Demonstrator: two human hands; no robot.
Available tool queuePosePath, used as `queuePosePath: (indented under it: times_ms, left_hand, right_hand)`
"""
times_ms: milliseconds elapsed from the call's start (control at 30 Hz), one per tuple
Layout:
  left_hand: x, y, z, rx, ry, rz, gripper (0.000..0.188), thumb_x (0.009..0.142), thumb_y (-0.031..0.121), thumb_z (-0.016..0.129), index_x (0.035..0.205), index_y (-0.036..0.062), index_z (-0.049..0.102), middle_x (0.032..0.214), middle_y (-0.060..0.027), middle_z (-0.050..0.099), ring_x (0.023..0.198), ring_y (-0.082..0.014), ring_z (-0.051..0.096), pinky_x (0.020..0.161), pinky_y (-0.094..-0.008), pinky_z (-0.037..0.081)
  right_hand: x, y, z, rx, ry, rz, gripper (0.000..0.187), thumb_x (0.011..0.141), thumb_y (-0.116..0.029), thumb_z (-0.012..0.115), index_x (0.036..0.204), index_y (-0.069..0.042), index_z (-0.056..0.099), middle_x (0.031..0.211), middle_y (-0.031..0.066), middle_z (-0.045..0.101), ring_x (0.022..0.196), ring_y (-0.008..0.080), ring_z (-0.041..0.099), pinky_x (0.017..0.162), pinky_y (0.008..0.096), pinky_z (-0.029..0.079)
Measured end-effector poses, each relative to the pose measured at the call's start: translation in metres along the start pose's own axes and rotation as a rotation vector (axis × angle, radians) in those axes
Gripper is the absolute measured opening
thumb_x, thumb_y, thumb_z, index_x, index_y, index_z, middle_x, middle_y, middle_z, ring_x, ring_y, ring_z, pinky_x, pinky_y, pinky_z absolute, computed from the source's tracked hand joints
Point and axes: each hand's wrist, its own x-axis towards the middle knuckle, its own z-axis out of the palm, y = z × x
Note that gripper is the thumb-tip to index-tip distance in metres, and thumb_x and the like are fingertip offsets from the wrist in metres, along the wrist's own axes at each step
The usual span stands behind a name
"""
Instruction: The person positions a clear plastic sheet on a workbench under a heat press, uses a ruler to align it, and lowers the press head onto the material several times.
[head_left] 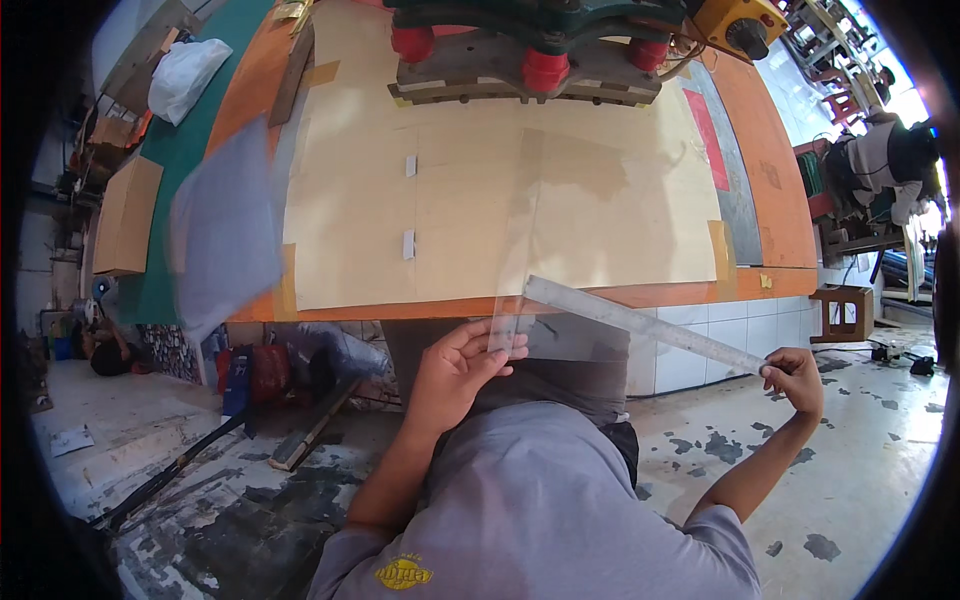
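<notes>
My left hand pinches the lower end of a narrow clear plastic strip between thumb and fingers. The strip reaches up over the cream board on the table. My right hand, out to the right beyond the table edge, grips one end of a long flat greyish strip that looks like a ruler. Its other end slants up to the table's front edge, close to the clear strip. Two small white pieces lie on the board, left of the strip.
A dark green machine with red feet and a yellow control box stands at the far side. Bluish clear sheets overhang the table's left edge, near a cardboard box and white bag. A wooden stool stands right.
</notes>
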Motion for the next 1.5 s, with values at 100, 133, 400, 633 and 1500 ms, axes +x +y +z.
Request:
queuePosePath:
  times_ms: [100,133,400,633,1500]
  left_hand:
    - [0.0,-0.005,0.003,0.048,0.051,0.03,0.041,0.099,-0.003,0.063,0.139,-0.0077,0.053,0.118,-0.02,0.074,0.106,-0.0252,0.075,0.085,-0.0304,0.061]
    - [0.0,-0.006,0.004,0.075,0.084,0.039,0.04,0.099,-0.003,0.064,0.138,-0.0078,0.054,0.114,-0.0195,0.075,0.101,-0.0244,0.076,0.082,-0.0294,0.061]
    - [0.0,-0.018,0.018,0.115,0.225,0.138,0.035,0.096,-0.007,0.067,0.129,-0.0083,0.057,0.1,-0.0153,0.074,0.088,-0.0202,0.076,0.076,-0.0285,0.062]
    - [0.001,-0.025,0.02,0.211,0.295,0.196,0.037,0.091,-0.008,0.072,0.126,-0.008,0.058,0.098,-0.0134,0.072,0.083,-0.0151,0.073,0.075,-0.0277,0.063]
    - [-0.002,-0.022,0.022,0.24,0.297,0.239,0.046,0.086,-0.009,0.077,0.127,-0.0048,0.057,0.099,-0.009,0.071,0.088,-0.0123,0.071,0.078,-0.0258,0.061]
  right_hand:
    - [0.001,0.002,0.002,-0.017,-0.001,0.009,0.014,0.085,-0.008,0.082,0.091,0.002,0.073,0.075,0.0065,0.072,0.061,0.0112,0.069,0.048,0.0227,0.047]
    - [0.001,0.001,0.002,-0.017,-0.002,0.01,0.014,0.085,-0.008,0.082,0.091,0.002,0.073,0.075,0.0065,0.072,0.061,0.0112,0.069,0.048,0.0227,0.047]
    - [0.002,-0.003,0.007,-0.075,-0.016,0.037,0.014,0.086,-0.009,0.082,0.091,0.001,0.074,0.074,0.0058,0.072,0.061,0.0103,0.069,0.048,0.0221,0.047]
    - [0.003,-0.002,0.008,-0.068,-0.034,0.04,0.011,0.087,-0.007,0.08,0.091,0.001,0.074,0.074,0.0054,0.072,0.06,0.0097,0.068,0.048,0.022,0.046]
    - [0.003,-0.007,0.015,-0.067,-0.055,0.043,0.01,0.087,-0.007,0.08,0.091,0.001,0.074,0.074,0.0053,0.072,0.061,0.01,0.068,0.049,0.0224,0.046]
